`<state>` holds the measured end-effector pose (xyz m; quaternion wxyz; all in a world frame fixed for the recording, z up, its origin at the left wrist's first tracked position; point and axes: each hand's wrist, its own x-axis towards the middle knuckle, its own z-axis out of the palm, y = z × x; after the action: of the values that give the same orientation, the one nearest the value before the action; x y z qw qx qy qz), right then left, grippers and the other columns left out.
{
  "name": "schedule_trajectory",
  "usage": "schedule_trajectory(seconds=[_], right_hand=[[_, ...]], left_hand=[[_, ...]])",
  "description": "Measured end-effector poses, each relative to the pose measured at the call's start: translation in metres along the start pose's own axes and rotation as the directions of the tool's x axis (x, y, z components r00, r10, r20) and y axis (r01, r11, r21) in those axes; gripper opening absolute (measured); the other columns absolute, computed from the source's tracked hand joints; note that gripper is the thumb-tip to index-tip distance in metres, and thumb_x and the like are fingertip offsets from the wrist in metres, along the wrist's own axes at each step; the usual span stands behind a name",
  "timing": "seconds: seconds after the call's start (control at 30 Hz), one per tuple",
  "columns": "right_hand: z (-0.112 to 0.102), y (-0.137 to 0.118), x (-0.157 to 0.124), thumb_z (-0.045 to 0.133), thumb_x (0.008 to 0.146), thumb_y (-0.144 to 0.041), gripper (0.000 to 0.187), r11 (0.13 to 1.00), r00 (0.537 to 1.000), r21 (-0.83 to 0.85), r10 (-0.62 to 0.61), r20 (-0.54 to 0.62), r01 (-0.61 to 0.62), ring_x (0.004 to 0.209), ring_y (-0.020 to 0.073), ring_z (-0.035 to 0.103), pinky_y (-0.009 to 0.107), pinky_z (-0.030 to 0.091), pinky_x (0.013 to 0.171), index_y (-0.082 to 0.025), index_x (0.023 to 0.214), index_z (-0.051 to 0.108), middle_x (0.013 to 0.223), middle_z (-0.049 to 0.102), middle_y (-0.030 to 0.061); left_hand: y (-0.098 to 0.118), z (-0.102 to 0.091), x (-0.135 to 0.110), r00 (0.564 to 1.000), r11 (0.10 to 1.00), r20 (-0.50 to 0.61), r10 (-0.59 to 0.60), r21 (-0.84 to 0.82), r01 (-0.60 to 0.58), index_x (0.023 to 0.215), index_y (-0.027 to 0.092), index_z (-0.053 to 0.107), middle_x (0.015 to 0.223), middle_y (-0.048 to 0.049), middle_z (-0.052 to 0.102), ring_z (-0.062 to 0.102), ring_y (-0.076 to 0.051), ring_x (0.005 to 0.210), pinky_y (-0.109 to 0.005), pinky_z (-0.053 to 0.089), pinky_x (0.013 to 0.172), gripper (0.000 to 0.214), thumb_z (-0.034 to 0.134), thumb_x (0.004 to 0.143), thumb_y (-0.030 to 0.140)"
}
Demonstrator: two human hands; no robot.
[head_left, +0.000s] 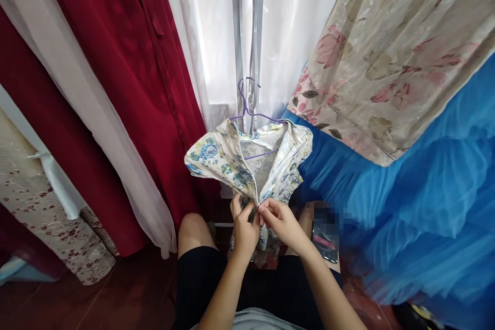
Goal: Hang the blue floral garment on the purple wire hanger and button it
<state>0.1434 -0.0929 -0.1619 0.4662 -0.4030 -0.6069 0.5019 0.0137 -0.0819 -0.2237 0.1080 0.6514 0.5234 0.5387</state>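
Floral garment (243, 174) at left hand (245, 224) and right hand (277, 219) is showing blue blooms, green and yellowish leaves on off-white. Hanger (246, 110) just beyond both hands is reading solid purple. Farther beyond, curtain (294, 36) is showing white, straps (260, 0) running grey. Left of left hand: drapes (116, 62) are showing plain deep red, sheer panel (91, 108) is reading pale pinkish-white, outermost cloth (73, 224) is carrying dark-red specks on beige. Right of right hand: hanging fabric (406, 62) is showing pink flowers, brown-grey leaves on beige; tulle (425, 180) is reading bright blue. Nearer than both hands, shorts (270, 294) are showing black.
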Motion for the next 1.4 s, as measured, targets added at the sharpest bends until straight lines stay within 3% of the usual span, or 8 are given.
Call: schedule_trajectory(seconds=[0.43,0.6,0.73,0.9,1.03,1.13,1.27,1.4], right_hand=[[-0.014,-0.152,0.152,0.071,0.069,-0.016,0.013,0.910,0.990,0.414,0.041,-0.137,0.020,0.041,0.0040,0.033,0.020,0.016,0.037,-0.014,0.064,0.060,0.056,0.057,-0.0011],[0.000,-0.147,0.145,0.067,0.076,-0.028,0.015,0.952,0.986,0.277,-0.092,-0.141,0.128,0.040,0.0065,0.040,0.021,0.025,0.038,-0.016,0.070,0.060,0.054,0.059,-0.0018],[0.000,-0.131,0.124,0.065,0.080,-0.039,0.023,0.969,0.974,0.133,-0.190,-0.123,0.206,0.041,0.0084,0.043,0.022,0.030,0.043,-0.020,0.070,0.056,0.052,0.059,-0.0025],[-0.006,-0.138,0.111,0.063,0.081,-0.041,0.023,0.972,0.970,0.078,-0.209,-0.127,0.220,0.042,0.0098,0.045,0.023,0.032,0.044,-0.022,0.072,0.054,0.051,0.059,-0.0032],[-0.010,-0.134,0.113,0.061,0.085,-0.042,0.024,0.969,0.966,0.041,-0.240,-0.096,0.245,0.041,0.0102,0.044,0.024,0.031,0.044,-0.022,0.074,0.053,0.050,0.059,-0.0033],[-0.006,-0.115,0.122,0.057,0.090,-0.039,0.022,0.937,0.930,-0.165,-0.332,-0.156,0.307,0.044,0.0127,0.049,0.025,0.034,0.048,-0.023,0.078,0.050,0.052,0.059,-0.0030],[0.002,-0.079,0.124,0.057,0.089,-0.032,0.017,0.828,0.917,-0.508,-0.364,-0.163,0.239,0.052,0.0153,0.054,0.027,0.033,0.054,-0.022,0.075,0.052,0.057,0.060,-0.0011],[0.008,-0.056,0.107,0.056,0.090,-0.031,0.016,0.855,0.952,-0.480,-0.284,-0.115,0.197,0.053,0.0163,0.055,0.026,0.034,0.054,-0.023,0.076,0.053,0.059,0.061,-0.0009]], left_hand=[[-0.037,-0.024,-0.009,0.996,0.993,-0.036,-0.085,0.084,0.087,0.074,0.018,0.068,0.143,-0.0160,0.046,0.045,-0.036,0.137,-0.053,0.041,0.110,0.025,0.064,0.090,0.037],[-0.049,-0.036,-0.005,0.985,0.989,-0.101,-0.139,0.046,0.144,0.093,0.020,0.073,0.153,-0.0152,0.035,0.033,-0.038,0.145,-0.056,0.034,0.115,0.020,0.069,0.087,0.039],[-0.014,-0.063,0.043,0.949,0.999,-0.314,-0.032,-0.014,0.030,0.130,0.022,0.056,0.159,-0.0156,0.025,0.025,-0.032,0.150,-0.051,0.028,0.120,0.042,0.064,0.092,0.036],[0.057,-0.088,0.146,0.921,0.921,-0.152,0.359,-0.100,-0.375,0.140,0.025,0.047,0.113,-0.0082,0.064,0.060,-0.021,0.111,-0.042,0.042,0.107,0.040,0.050,0.101,0.028],[0.089,-0.088,0.192,0.865,0.864,0.035,0.500,0.048,-0.501,0.107,0.021,0.066,0.097,-0.0051,0.068,0.059,-0.023,0.098,-0.043,0.044,0.098,0.019,0.050,0.101,0.029],[0.098,-0.086,0.199,0.852,0.847,-0.024,0.522,0.134,-0.515,0.088,0.019,0.065,0.092,-0.0058,0.068,0.055,-0.025,0.102,-0.042,0.043,0.097,0.022,0.050,0.101,0.028],[0.079,-0.108,0.222,0.878,0.913,-0.299,0.373,-0.048,-0.404,0.088,0.017,0.065,0.089,-0.0050,0.064,0.057,-0.021,0.096,-0.034,0.046,0.091,0.023,0.053,0.099,0.032],[0.013,-0.155,0.256,0.882,0.789,-0.426,-0.203,-0.605,-0.110,0.081,0.015,0.059,0.072,0.0012,0.055,0.054,-0.012,0.066,-0.027,0.048,0.072,0.018,0.058,0.095,0.028]])
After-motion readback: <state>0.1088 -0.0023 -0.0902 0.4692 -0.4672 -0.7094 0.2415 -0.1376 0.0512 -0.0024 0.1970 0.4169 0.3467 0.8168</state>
